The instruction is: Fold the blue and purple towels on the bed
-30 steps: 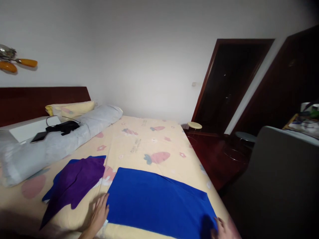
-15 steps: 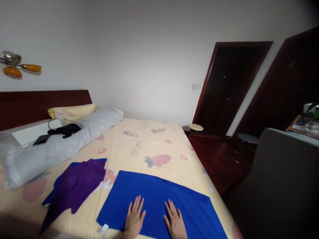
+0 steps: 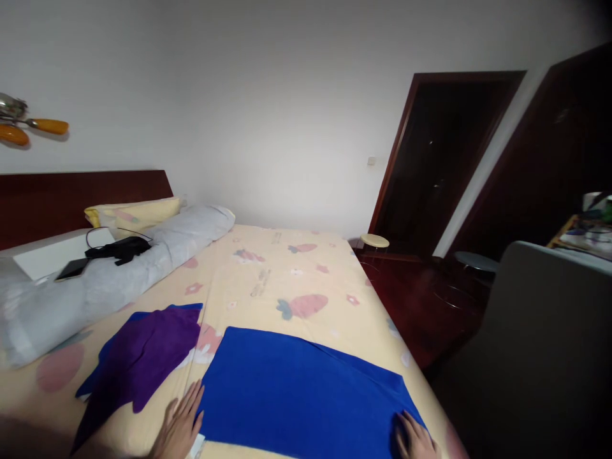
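A folded piece of blue cloth (image 3: 296, 389) lies flat on the bed, with a small white tag (image 3: 196, 446) at its near left corner. My left hand (image 3: 178, 426) rests at the cloth's left edge, fingers stretched out and pointing away from me, close to the tag. On the right end of the cloth is my right hand (image 3: 415, 438), its fingers slightly bent and a dark shadow beside them; the lower part of the hand is cut off by the frame. A purple cloth (image 3: 153, 354) lies rumpled to the left, partly covering another blue cloth (image 3: 138, 315).
The bed has a cream sheet (image 3: 258, 255) with strawberry prints. A long plastic-wrapped roll (image 3: 157, 255) lies along the headboard (image 3: 95, 188), carrying a phone (image 3: 72, 269) and a black item (image 3: 122, 247). Stools (image 3: 375, 241) and a grey panel (image 3: 516, 344) stand to the right.
My hands have moved apart from the middle of the blue cloth. The left one is now at its left edge, the right one at its right end.
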Demonstrator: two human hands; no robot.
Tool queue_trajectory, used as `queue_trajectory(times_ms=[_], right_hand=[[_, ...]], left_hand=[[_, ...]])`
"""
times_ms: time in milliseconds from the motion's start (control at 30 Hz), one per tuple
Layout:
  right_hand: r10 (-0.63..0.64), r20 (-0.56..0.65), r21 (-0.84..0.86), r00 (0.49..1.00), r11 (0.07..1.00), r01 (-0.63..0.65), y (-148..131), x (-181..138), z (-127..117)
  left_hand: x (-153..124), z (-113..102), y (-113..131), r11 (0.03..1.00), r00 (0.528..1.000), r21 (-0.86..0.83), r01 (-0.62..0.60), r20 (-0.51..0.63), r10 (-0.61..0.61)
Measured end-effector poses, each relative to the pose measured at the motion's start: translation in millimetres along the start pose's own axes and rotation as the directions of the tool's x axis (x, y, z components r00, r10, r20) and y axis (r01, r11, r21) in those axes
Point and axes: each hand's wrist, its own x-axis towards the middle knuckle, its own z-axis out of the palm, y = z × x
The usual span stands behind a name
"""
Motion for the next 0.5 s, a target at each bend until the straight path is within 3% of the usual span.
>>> queue_trajectory(times_ms=[200,367,500], right_hand=[[0.038,0.176,-0.041,0.984,0.999,-0.031,-47.9,54.3,-8.0],[0.163,0.161,-0.093,0.973,0.984,-0.149,-44.1,108.6,-11.4],[0.134,0.127,-0.1,0.983,0.988,-0.122,-39.6,128.9,-16.4]], left_hand=[[3.5,7.7,9.9,0.999,0.999,-0.042,0.011,-0.037,-0.013],[2.3,8.0,4.5,0.999,1.0,-0.033,0.015,-0.012,-0.015],[2.7,7.3,5.1,0.998,1.0,-0.055,0.019,-0.011,-0.02]])
